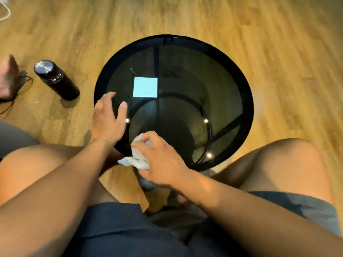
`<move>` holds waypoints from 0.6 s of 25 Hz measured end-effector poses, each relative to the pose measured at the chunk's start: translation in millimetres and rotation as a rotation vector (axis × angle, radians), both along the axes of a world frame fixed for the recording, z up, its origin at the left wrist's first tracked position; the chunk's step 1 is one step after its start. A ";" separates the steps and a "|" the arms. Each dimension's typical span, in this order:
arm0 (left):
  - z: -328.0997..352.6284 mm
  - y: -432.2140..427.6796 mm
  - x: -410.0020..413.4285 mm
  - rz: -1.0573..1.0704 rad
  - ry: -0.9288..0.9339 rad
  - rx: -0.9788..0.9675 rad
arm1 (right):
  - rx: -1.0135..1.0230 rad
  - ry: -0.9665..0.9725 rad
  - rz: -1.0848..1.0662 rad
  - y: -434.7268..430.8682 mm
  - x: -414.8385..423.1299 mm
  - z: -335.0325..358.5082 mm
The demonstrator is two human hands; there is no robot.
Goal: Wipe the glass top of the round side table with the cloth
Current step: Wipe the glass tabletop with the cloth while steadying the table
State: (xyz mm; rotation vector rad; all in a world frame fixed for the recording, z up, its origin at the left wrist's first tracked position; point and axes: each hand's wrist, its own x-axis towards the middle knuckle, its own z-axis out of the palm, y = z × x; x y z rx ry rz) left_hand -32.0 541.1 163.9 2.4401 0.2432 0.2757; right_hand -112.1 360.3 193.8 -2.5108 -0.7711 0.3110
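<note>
At the near rim of the round side table's dark glass top [219, 86], my right hand [163, 160] clenches a bunched white cloth [136, 159]. My left hand [108, 120] rests open-fingered on the left rim. A black flask [56, 79] stands on the wooden floor [278, 43].

The left hand [108, 123] is reaching forward, fingers spread and loose; the right hand [159, 156] is crossing inward, its grip curling closed around a cloth [136, 158]
</note>
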 end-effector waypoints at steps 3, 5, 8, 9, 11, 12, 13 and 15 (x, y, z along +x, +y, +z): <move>1.7 -10.3 -12.4 -0.019 0.028 0.154 | -0.079 0.013 -0.048 -103.0 -11.9 4.3; 1.5 -21.8 -22.4 -0.035 0.068 0.261 | -0.200 -0.058 -0.169 -166.3 14.8 4.9; 0.0 -27.8 -31.4 -0.081 0.105 0.304 | -0.403 -0.148 -0.540 -224.4 93.7 8.8; -0.4 -27.5 -31.2 -0.079 0.104 0.296 | -0.423 -0.129 -0.653 -228.3 113.1 9.8; -1.6 -26.8 -28.9 -0.061 0.095 0.269 | -0.477 -0.113 -0.722 -220.3 119.3 2.6; -1.9 -25.6 -27.6 -0.045 0.088 0.249 | -0.482 -0.111 -0.704 -213.6 109.3 0.2; -2.3 -24.4 -26.9 -0.031 0.078 0.232 | -0.459 -0.106 -0.690 -207.6 94.5 0.6; -5.2 -25.8 -25.6 -0.022 0.051 0.221 | -0.393 -0.077 -0.715 -197.5 63.9 9.0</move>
